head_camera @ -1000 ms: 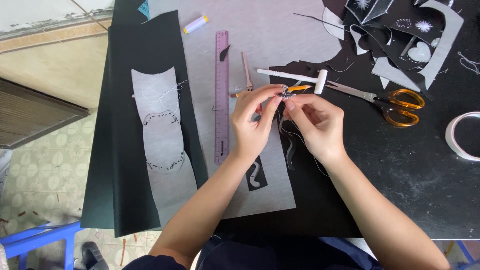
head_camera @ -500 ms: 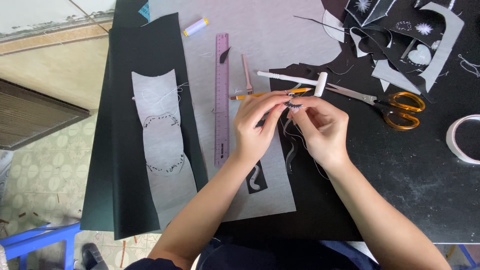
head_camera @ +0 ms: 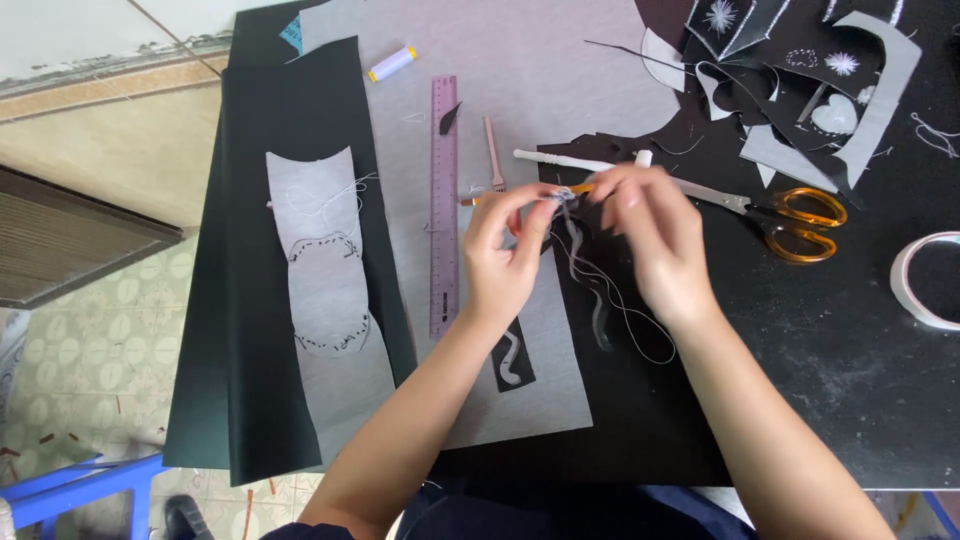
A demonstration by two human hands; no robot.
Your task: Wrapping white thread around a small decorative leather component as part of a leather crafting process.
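Observation:
My left hand and my right hand meet over the black cloth. Their fingertips pinch a small grey fabric piece between them. A thin pale thread hangs from it and loops down onto the cloth beside a wavy grey strip. My right hand is slightly blurred, and I cannot see a needle. An orange pencil lies just behind the fingertips.
Orange-handled scissors lie to the right, with a white stick tool behind the hands. A purple ruler, a pink fork-like tool and a thread spool lie to the left. Further left is a grey stitched strip. Fabric scraps lie at the back right, a tape roll at the far right.
Both hands stay over the same spot. The fingers have shifted a little around the small piece, and my right hand has lifted slightly.

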